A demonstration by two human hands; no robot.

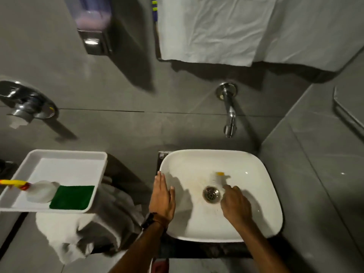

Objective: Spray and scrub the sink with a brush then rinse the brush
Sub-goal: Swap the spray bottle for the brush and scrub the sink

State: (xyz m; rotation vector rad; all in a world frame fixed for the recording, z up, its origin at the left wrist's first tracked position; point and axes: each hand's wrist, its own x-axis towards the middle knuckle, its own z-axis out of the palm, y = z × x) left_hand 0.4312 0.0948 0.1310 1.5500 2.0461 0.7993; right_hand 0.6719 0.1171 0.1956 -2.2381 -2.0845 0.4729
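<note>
A white square sink (262, 196) sits below a wall tap (229, 113), with a metal drain (211, 194) at its middle. My right hand (235, 206) is inside the basin beside the drain, shut on a brush (217, 178) that is blurred, whitish with a yellow tip, pressed on the basin just above the drain. My left hand (162, 198) lies flat, fingers together, on the sink's left rim and holds nothing. A spray bottle (37, 191) with a yellow and red head lies in a white tray (65, 154) at the left.
A green scrub pad (72, 197) lies in the tray next to the bottle. Crumpled white cloth (78, 229) hangs under the tray. A soap dispenser (92, 22) and white towel (214, 28) hang on the grey wall. A chrome fitting (25, 103) is at far left.
</note>
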